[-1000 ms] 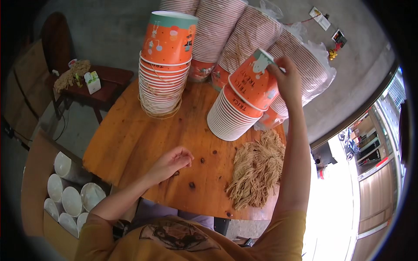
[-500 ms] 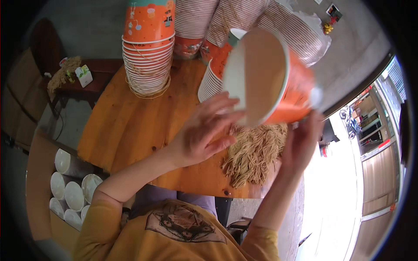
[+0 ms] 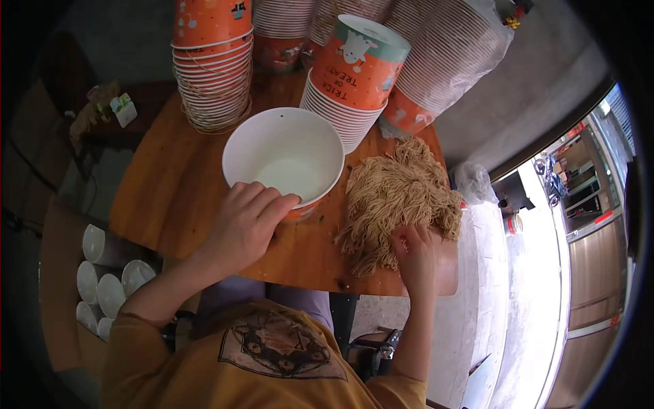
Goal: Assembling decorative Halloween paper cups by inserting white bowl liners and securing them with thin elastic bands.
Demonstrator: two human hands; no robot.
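A white-lined orange cup (image 3: pixel 285 158) stands upright, mouth up, on the wooden table (image 3: pixel 160 198), near its front edge. The inside looks empty. The left hand (image 3: pixel 244 225) rests against the cup's near side, fingers (image 3: pixel 262 202) lying together over the rim and wall, thumb tucked below; it grips the cup rather than lying flat.

Just right of the cup lies a heap of tan straw (image 3: pixel 398 198), spread toward the table's right edge. The right hand (image 3: pixel 417 255) sits at the heap's near edge, fingers curled down into the strands. Whether it pinches any strands I cannot tell; the fingertips are buried.

Behind the cup, a tilted cup stack (image 3: pixel 347 88) shows its orange base uppermost. A second stack (image 3: pixel 212 65) stands upright at the rear left. More stacks (image 3: pixel 443 54), striped with rims, lean at the rear right.

Left of the table, below it, white tubes (image 3: pixel 102 279) lie in a cardboard box. A small carton (image 3: pixel 125 109) sits on a dark side table at left.

The person wears a yellow shirt (image 3: pixel 259 354).
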